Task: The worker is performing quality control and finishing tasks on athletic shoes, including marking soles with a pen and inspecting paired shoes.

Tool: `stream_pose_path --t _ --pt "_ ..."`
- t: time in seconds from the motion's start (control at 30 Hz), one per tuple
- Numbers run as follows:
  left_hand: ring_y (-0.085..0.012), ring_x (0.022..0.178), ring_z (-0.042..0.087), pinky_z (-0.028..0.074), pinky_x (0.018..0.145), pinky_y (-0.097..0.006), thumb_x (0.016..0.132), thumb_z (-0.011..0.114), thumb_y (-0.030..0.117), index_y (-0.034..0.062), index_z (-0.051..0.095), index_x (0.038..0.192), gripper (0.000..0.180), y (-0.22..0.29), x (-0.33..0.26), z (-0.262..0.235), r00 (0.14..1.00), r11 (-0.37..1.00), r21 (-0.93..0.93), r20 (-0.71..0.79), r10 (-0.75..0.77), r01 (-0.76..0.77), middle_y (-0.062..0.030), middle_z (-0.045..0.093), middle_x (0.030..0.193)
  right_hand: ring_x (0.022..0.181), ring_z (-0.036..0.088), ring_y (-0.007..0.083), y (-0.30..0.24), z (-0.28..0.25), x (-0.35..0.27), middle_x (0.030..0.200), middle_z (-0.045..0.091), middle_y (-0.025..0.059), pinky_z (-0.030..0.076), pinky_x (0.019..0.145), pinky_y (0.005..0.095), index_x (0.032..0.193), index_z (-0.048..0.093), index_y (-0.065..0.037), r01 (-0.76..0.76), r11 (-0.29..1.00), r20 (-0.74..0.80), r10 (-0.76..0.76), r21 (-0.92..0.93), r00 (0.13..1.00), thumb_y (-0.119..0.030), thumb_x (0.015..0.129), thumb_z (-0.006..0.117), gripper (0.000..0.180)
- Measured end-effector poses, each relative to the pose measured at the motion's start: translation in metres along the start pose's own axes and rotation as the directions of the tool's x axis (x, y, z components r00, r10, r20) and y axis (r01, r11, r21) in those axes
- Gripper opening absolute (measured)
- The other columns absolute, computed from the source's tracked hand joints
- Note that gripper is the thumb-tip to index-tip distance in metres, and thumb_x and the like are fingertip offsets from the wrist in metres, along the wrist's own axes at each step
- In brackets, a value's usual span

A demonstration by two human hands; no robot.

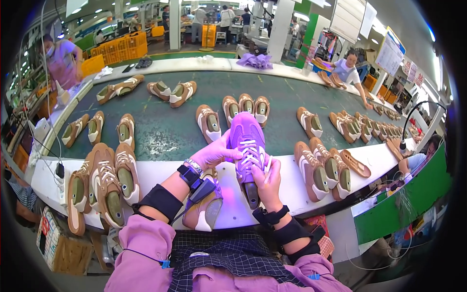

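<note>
In front of me, a sneaker (pixel 248 134) is held up with its toe pointing away, tinted purple by the light, its white laces threaded. My left hand (pixel 217 152) is closed on its left side, thumb by the laces. My right hand (pixel 268 181) grips the right side near the tongue, thumb against the lower laces. A thin white stick (pixel 268 164) pokes up between its fingers; its kind is unclear. A dark shoe last (pixel 251 193) fills the heel opening. Below my left wrist, another brown sneaker (pixel 204 209) stands on the white ledge, partly hidden by my arm.
Brown sneakers on lasts stand on the ledge (pixel 160 170) at left (pixel 106 185) and right (pixel 311 170), with a loose sole (pixel 355 163) alongside. More ride the green conveyor belt (pixel 160 131). Co-workers (pixel 348 70) are at far right and far left. A black lamp (pixel 403 141) hangs at right.
</note>
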State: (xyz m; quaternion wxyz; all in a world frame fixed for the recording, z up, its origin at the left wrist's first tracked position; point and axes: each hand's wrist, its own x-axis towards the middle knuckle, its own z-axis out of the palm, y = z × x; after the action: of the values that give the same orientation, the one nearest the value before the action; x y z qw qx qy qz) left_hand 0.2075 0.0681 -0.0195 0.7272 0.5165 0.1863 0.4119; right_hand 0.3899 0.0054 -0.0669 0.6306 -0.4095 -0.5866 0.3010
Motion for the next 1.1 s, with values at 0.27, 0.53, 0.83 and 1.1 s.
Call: stream_pose_path --t 0.27,0.53,0.83,1.1 --pt "-0.0190 0.114 0.050 0.043 0.097 -0.036 0.069 0.073 0.003 0.0101 0.027 0.137 0.083 0.000 -0.004 0.007 0.997 0.993 0.104 -0.051 0.058 -0.053 -0.0081 0.048 0.124 0.085 0.058 0.0179 -0.003 -0.010 -0.001 0.092 0.058 0.0135 0.046 0.076 0.0309 0.102 0.043 0.001 -0.008 0.999 0.042 0.009 -0.036 0.999 -0.023 0.077 0.069 0.044" --pt "-0.0240 0.105 0.054 0.043 0.094 -0.038 0.066 0.066 0.019 0.0043 0.044 0.110 0.051 0.044 -0.009 0.053 0.980 0.979 -0.094 0.074 0.187 -0.180 -0.0137 0.057 0.106 0.085 0.053 0.0127 -0.011 -0.048 0.012 0.092 0.056 0.0078 0.045 0.075 0.0272 0.100 0.049 -0.001 -0.012 0.996 0.426 0.049 -0.089 0.904 -0.027 0.083 0.060 0.033" --pt "-0.0123 0.077 0.047 0.039 0.072 -0.025 0.081 0.056 0.016 0.0011 0.050 0.089 0.018 0.011 -0.006 0.096 0.834 0.823 0.439 -0.243 0.495 -0.360 -0.0038 0.048 0.085 0.087 0.056 0.0163 -0.098 -0.005 0.058 0.096 0.061 0.0052 0.042 0.075 0.0319 0.108 0.058 -0.006 -0.560 0.750 0.305 0.474 0.352 0.826 -0.048 0.089 0.047 0.047" --pt "-0.0264 0.082 0.044 0.036 0.077 -0.037 0.074 0.061 0.021 0.0006 0.049 0.084 0.025 -0.002 0.001 0.130 0.759 0.730 0.591 -0.283 0.587 -0.344 -0.0115 0.046 0.083 0.077 0.053 0.0144 -0.082 -0.016 0.052 0.081 0.060 0.0075 0.042 0.072 0.0299 0.090 0.059 -0.002 -0.371 0.916 0.200 0.339 0.152 0.919 -0.043 0.091 0.043 0.043"
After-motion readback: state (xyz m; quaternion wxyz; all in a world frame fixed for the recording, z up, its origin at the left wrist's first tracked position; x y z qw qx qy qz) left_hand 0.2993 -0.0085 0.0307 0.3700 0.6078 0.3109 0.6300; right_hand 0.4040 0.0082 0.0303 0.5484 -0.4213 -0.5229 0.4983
